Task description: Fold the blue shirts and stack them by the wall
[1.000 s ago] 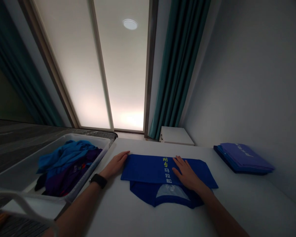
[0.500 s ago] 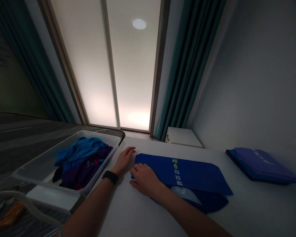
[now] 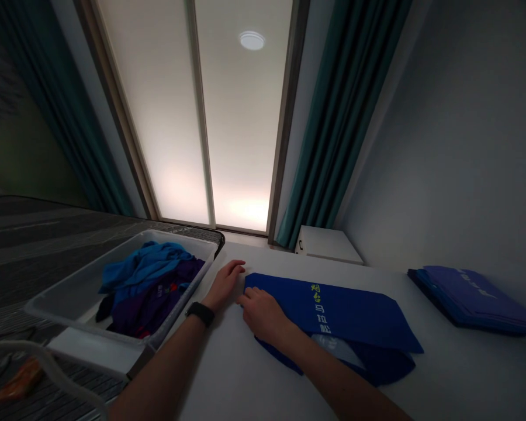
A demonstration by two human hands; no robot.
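A blue shirt (image 3: pixel 355 310) with yellow and white lettering lies folded in a long strip on the white table (image 3: pixel 228 374). Its near right part is loosely folded, and a pale print shows there. My right hand (image 3: pixel 265 316) is at the strip's left end, fingers curled in on the cloth; the exact grip is partly hidden. Just beyond that end, my left hand (image 3: pixel 225 283) rests on the table with its fingers stretched out, holding nothing. A dark watch is on the left wrist.
To the left stands a clear plastic bin (image 3: pixel 188 234) with crumpled blue and purple clothes (image 3: pixel 146 269). A stack of folded purple and blue clothes (image 3: pixel 477 292) lies at the right by the wall. Behind the table is a white cabinet (image 3: pixel 328 242). A pale cable (image 3: pixel 61 374) crosses the lower left.
My right hand's fingers have drawn in from lying flatter over the shirt's left end. The left hand stays beside it. The whole view has shifted slightly.
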